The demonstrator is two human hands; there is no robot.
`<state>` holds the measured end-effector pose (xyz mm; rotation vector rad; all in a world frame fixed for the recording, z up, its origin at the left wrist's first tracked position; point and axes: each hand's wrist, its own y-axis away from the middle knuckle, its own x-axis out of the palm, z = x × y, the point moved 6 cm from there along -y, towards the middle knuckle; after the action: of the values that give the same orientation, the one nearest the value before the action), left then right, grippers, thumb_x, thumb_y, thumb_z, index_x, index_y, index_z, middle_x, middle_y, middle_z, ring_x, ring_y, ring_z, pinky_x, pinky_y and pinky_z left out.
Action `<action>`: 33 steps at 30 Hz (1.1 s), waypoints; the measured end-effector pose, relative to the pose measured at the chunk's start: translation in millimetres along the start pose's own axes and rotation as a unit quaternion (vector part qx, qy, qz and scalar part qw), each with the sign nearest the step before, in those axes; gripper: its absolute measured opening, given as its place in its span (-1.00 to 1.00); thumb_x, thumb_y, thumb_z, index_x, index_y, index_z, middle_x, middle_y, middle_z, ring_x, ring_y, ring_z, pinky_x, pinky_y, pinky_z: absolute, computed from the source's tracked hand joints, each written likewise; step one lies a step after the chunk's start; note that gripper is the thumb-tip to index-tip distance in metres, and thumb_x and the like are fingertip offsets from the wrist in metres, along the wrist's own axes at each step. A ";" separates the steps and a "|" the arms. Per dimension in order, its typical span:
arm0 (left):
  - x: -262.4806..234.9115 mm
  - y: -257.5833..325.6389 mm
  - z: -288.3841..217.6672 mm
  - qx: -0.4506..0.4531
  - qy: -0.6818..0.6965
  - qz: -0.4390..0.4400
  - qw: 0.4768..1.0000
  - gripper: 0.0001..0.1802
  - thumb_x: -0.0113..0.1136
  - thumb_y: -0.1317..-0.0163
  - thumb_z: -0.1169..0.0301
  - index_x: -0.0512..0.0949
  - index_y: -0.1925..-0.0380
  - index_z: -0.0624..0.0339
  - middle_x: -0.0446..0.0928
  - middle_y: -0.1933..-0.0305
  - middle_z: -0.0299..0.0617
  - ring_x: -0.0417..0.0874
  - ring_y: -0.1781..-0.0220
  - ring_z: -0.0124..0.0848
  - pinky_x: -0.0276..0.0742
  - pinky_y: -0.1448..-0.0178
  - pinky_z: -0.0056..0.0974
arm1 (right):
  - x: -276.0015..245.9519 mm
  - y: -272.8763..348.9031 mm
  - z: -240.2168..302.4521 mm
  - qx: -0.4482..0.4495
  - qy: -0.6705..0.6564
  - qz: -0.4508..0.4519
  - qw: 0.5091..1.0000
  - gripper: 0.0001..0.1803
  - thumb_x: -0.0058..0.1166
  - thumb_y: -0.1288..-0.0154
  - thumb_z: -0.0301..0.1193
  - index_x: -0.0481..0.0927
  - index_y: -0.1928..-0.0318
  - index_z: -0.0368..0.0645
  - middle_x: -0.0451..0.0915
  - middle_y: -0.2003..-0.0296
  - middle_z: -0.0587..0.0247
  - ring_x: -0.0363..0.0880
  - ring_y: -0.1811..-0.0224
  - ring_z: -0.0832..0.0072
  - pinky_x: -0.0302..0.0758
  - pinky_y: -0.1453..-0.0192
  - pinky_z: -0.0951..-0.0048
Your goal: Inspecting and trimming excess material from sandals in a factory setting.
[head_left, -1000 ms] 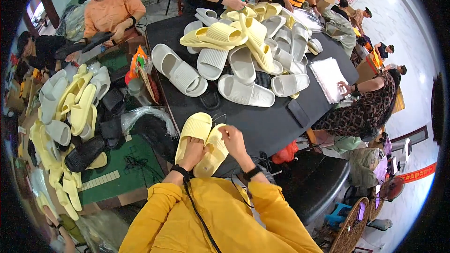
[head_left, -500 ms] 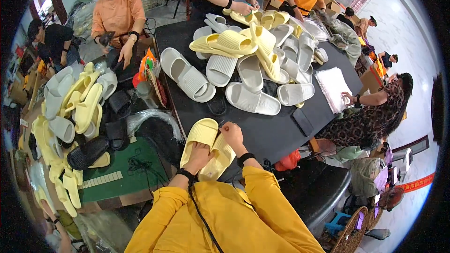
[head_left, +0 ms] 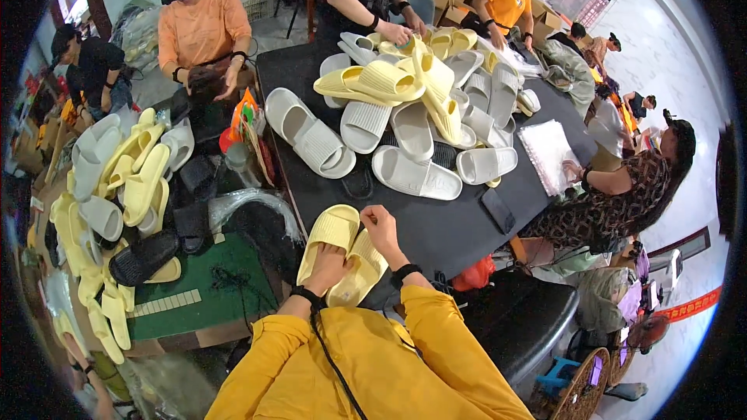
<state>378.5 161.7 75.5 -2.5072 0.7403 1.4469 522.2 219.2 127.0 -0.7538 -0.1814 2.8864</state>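
Left hand [head_left: 327, 271]: fingers inside a yellow slipper [head_left: 334, 223] at the near-left corner of the black table [head_left: 440, 225], holding it, likely for steadiness.
Right hand [head_left: 380, 229]: curled by the toe end of the second slipper [head_left: 359, 274]; cannot tell whether anything is pinched.
Slipper pile [head_left: 412, 128]: toward the table's far side, seemingly heaped for easy reach.
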 end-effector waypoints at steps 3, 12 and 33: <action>0.7 2.2 3.7 -0.006 0.010 0.004 1.000 -0.56 0.11 -0.17 0.17 0.59 0.20 0.38 0.51 0.00 0.12 0.34 -0.23 -0.01 0.07 -0.36 0.04 | 2.1 6.2 0.4 0.009 0.013 0.000 1.000 -0.91 0.12 -0.19 -0.54 0.55 0.30 -0.30 0.61 0.32 0.13 0.63 0.32 0.37 0.55 0.19 0.42; -49.6 43.8 -21.8 0.106 0.021 -0.084 0.991 -0.66 0.19 -0.09 0.39 0.47 0.15 0.36 0.35 -0.06 0.15 0.35 -0.12 0.12 0.28 -0.24 0.02 | 0.6 43.0 7.0 0.004 -0.001 -0.015 1.000 -0.88 0.14 -0.19 -0.55 0.57 0.26 -0.30 0.61 0.30 0.15 0.60 0.32 0.46 0.52 0.24 0.50; -68.1 -33.9 -14.5 0.084 0.267 -0.060 0.958 -0.78 0.14 -0.21 0.45 0.54 0.16 0.27 0.60 0.26 -0.04 0.62 0.25 -0.19 0.53 0.14 -0.22 | 4.0 63.2 7.2 0.102 -0.190 -0.024 0.976 -0.85 0.09 -0.28 -0.48 0.59 0.20 -0.32 0.59 0.31 0.29 0.53 0.31 0.63 0.47 0.21 0.57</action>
<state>378.1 208.9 136.9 -2.7648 0.7283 0.6282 507.8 157.4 121.5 -0.1574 0.0549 2.9122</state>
